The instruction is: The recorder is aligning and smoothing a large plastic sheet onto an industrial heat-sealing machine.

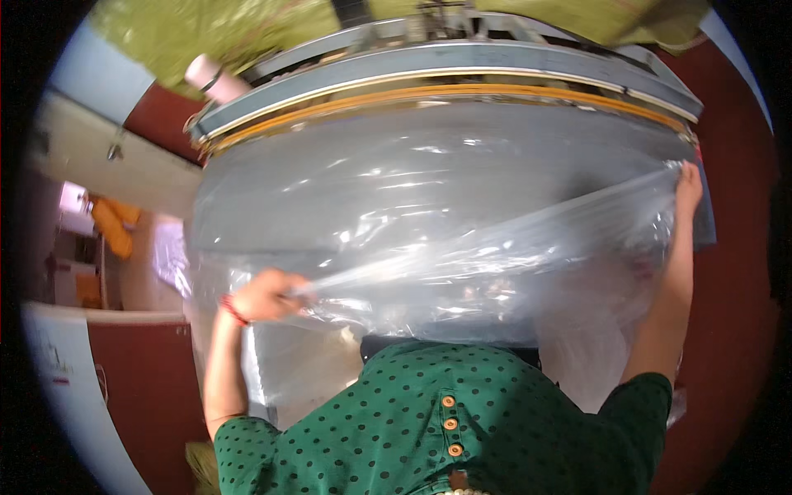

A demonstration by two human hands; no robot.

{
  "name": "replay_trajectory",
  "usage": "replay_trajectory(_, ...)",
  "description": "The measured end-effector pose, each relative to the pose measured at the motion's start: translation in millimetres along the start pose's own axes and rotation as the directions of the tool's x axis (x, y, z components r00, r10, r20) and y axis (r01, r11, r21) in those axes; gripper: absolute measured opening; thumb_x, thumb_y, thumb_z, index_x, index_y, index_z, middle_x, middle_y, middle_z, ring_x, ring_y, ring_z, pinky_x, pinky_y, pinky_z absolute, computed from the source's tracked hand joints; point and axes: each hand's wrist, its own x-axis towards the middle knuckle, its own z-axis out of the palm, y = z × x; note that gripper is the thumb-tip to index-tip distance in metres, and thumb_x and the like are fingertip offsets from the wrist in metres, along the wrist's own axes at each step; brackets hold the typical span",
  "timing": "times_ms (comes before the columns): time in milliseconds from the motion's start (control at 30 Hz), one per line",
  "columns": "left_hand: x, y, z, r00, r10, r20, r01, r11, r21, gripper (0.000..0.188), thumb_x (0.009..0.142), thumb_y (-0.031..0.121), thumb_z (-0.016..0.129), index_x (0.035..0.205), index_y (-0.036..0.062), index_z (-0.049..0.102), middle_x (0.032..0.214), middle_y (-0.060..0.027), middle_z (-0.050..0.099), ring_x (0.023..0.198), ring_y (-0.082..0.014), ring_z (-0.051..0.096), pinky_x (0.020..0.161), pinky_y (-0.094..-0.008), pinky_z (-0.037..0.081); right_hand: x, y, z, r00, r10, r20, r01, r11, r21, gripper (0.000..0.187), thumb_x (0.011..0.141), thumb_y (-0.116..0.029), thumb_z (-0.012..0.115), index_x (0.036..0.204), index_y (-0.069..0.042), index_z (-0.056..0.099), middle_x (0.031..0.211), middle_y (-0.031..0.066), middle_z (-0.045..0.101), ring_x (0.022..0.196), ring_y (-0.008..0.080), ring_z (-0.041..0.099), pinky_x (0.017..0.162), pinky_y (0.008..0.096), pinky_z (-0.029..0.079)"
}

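A large sheet of clear plastic film [429, 256] lies over a grey table [280, 177] and hangs down in front of my body. My left hand [268, 294], with a red band at the wrist, is closed on the film's gathered edge at the near left. Far over to the right, my right hand [688, 191] grips the same film near the table's right edge. Between the two hands the film is stretched in a taut diagonal fold. Shiny wrinkles run across the sheet, and the left hand is slightly blurred.
Along the table's far side runs a long grey metal bar [445, 59] with an orange strip [462, 89] beneath it. A pink roll [216, 80] stands at its left end. Yellow-green sheeting [206, 29] hangs behind. At the left, an opening shows orange things [114, 224] and lilac plastic [171, 254].
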Motion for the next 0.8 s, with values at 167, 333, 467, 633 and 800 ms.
replay_trajectory(167,-78.3,-49.1,-90.7,0.704,-0.182,-0.686,0.07,0.98,-0.189,0.007,0.077,0.008,0.058,0.077,0.0017,0.055,0.064,0.0011,0.057,0.053,-0.005,0.049,0.046,-0.0185,0.039,3.1,-9.7,-2.0,0.999,-0.002,0.043,0.007,0.994,-0.11,0.027,0.086,-0.028,0.048,0.091,-0.003,0.055,0.082,0.0144,0.058,0.077,0.0247,0.055,0.07,0.0323,0.042)
replay_trajectory(333,-13.9,-46.2,-72.8,0.044,0.709,-0.704,0.164,0.69,0.705,0.043,0.071,0.003,0.06,0.112,0.0036,0.049,0.116,-0.0108,0.049,0.11,-0.0302,0.043,0.092,-0.039,0.034,3.5,15.8,-5.8,0.998,0.044,-0.05,-0.051,0.989,-0.139,0.033,0.087,-0.033,0.045,0.093,-0.002,0.055,0.087,0.0175,0.058,0.079,0.0313,0.055,0.071,0.0349,0.042)
replay_trajectory(467,62.0,-90.3,-22.3,0.69,0.22,-0.69,0.117,0.907,0.405,0.044,0.082,0.024,0.052,0.122,0.0061,0.043,0.132,-0.0133,0.034,0.124,-0.0329,0.026,0.1,-0.0415,0.024,2.5,43.8,-35.5,0.999,0.05,-0.015,-0.052,0.97,-0.237,0.035,0.086,-0.036,0.044,0.093,-0.003,0.055,0.088,0.0175,0.058,0.081,0.0316,0.055,0.071,0.0357,0.042)
replay_trajectory(633,50.3,-115.1,-46.4,0.691,-0.115,-0.714,0.304,0.942,0.142,0.043,0.083,0.026,0.05,0.12,0.0053,0.044,0.13,-0.0139,0.036,0.123,-0.0328,0.029,0.099,-0.0407,0.026,-0.2,56.1,-48.5,0.992,0.122,0.024,-0.107,0.934,-0.34,0.036,0.087,-0.039,0.042,0.094,-0.005,0.054,0.089,0.0168,0.058,0.083,0.0318,0.055,0.071,0.0365,0.042)
replay_trajectory(800,99.3,-63.2,-36.9,0.683,0.366,-0.632,-0.015,0.872,0.489,0.045,0.082,0.024,0.052,0.121,0.0047,0.042,0.13,-0.0175,0.035,0.123,-0.0332,0.029,0.097,-0.0375,0.029,-0.4,58.4,-47.3,0.994,0.111,0.006,-0.103,0.942,-0.318,0.036,0.087,-0.039,0.041,0.095,-0.006,0.053,0.089,0.0167,0.058,0.083,0.0322,0.055,0.071,0.0369,0.042)
